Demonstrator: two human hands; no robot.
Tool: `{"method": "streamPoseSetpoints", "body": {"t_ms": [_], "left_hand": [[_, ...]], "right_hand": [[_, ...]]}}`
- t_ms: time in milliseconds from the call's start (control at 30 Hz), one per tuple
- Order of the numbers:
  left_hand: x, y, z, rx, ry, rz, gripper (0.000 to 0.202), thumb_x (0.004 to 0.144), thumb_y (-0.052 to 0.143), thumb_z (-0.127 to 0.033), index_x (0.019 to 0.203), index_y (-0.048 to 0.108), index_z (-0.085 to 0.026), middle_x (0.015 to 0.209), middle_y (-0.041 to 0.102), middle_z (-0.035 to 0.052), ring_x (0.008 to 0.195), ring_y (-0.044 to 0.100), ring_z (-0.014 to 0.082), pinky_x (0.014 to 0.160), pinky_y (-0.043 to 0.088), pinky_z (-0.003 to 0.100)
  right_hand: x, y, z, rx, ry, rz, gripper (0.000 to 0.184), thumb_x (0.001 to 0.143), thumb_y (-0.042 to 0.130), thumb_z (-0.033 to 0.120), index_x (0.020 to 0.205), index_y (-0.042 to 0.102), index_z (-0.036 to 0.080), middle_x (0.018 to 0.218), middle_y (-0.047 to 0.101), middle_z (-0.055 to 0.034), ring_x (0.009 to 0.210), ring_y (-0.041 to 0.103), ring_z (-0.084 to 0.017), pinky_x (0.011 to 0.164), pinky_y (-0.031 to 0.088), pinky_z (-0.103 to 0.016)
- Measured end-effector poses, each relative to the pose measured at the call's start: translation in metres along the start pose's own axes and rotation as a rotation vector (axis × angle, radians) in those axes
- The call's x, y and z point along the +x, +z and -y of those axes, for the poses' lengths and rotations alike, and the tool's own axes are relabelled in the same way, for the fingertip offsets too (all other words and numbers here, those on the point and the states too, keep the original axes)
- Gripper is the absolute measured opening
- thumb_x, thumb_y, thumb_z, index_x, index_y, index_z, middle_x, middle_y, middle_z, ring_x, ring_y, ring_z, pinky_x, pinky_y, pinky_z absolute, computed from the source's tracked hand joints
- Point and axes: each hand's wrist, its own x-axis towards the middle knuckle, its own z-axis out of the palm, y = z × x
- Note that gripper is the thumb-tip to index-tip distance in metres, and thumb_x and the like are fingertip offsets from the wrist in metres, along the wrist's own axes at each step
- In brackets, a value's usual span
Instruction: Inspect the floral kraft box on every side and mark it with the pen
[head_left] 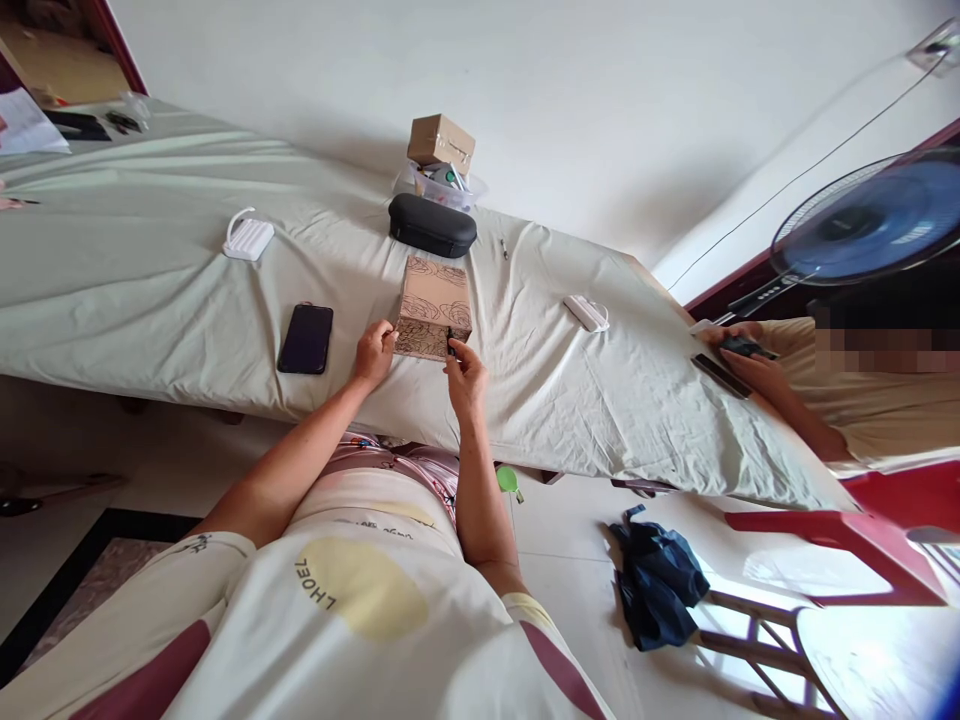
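A cardboard box (435, 295) with dark swirling line drawings on its top and denser ones on its front face stands in front of me on the cloth-covered table. My right hand (466, 378) is closed around a black marker pen (451, 342), its tip end against or very near the right part of the front face. At the box's left front corner, my left hand (374, 352) is closed with its fingertips pinched together, touching or nearly touching the box. Whatever those fingers may hold is too small to make out.
Behind the box lie a black zip case (433, 226), a plastic tub (480, 188) and a small carton (442, 140). A phone (306, 339) and white power bank (250, 240) are left; another white device (587, 313) is right. A person (795, 385) sits far right near a fan (874, 220).
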Motion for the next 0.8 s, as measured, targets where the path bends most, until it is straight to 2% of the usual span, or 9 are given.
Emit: {"method": "streamPoseSetpoints", "body": {"t_ms": [133, 300, 433, 567, 700, 800], "left_hand": [[0.000, 0.000, 0.000, 0.007, -0.018, 0.012, 0.015, 0.095, 0.052, -0.026, 0.081, 0.049, -0.025, 0.085, 0.065, 0.0032, 0.085, 0.060, 0.0208, 0.084, 0.047, 0.032], [0.000, -0.001, -0.002, 0.000, -0.025, 0.016, 0.016, 0.096, 0.052, -0.028, 0.081, 0.050, -0.024, 0.085, 0.065, 0.0033, 0.085, 0.060, 0.0202, 0.085, 0.047, 0.032], [0.000, -0.001, -0.003, 0.006, -0.037, 0.018, 0.014, 0.096, 0.052, -0.028, 0.082, 0.051, -0.024, 0.086, 0.066, 0.0037, 0.085, 0.061, 0.0205, 0.084, 0.047, 0.032], [0.000, -0.002, -0.004, 0.012, -0.043, 0.028, 0.014, 0.096, 0.052, -0.028, 0.082, 0.051, -0.024, 0.087, 0.066, 0.0037, 0.087, 0.061, 0.0207, 0.086, 0.048, 0.032], [0.000, -0.003, -0.005, 0.004, -0.057, 0.033, 0.014, 0.096, 0.053, -0.026, 0.082, 0.051, -0.024, 0.087, 0.066, 0.0035, 0.087, 0.061, 0.0207, 0.085, 0.048, 0.032], [-0.001, -0.003, -0.005, -0.002, -0.051, 0.025, 0.013, 0.096, 0.053, -0.025, 0.082, 0.052, -0.024, 0.087, 0.066, 0.0036, 0.087, 0.062, 0.0209, 0.085, 0.047, 0.032]], "right_hand": [[-0.007, 0.003, -0.006, 0.034, 0.061, 0.068, 0.042, 0.088, 0.060, 0.039, 0.120, 0.076, 0.017, 0.092, 0.076, -0.0061, 0.077, 0.064, -0.017, 0.071, 0.056, -0.031], [-0.002, 0.000, 0.001, 0.074, -0.010, 0.014, 0.042, 0.088, 0.061, 0.040, 0.122, 0.075, 0.020, 0.106, 0.078, -0.0076, 0.085, 0.067, -0.018, 0.074, 0.058, -0.031], [0.005, -0.001, 0.004, 0.069, 0.035, -0.009, 0.043, 0.087, 0.061, 0.039, 0.121, 0.076, 0.018, 0.099, 0.078, -0.0078, 0.079, 0.067, -0.017, 0.071, 0.058, -0.031], [0.001, -0.003, 0.002, 0.080, 0.086, 0.001, 0.044, 0.088, 0.059, 0.041, 0.122, 0.075, 0.018, 0.099, 0.078, -0.0073, 0.076, 0.067, -0.016, 0.070, 0.059, -0.031], [0.001, -0.003, 0.003, 0.104, 0.042, 0.016, 0.046, 0.088, 0.058, 0.041, 0.124, 0.074, 0.019, 0.108, 0.078, -0.0089, 0.084, 0.068, -0.017, 0.075, 0.061, -0.032], [0.007, -0.002, 0.006, 0.111, 0.057, 0.043, 0.046, 0.086, 0.059, 0.040, 0.124, 0.074, 0.019, 0.106, 0.077, -0.0087, 0.083, 0.068, -0.017, 0.075, 0.060, -0.032]]}}
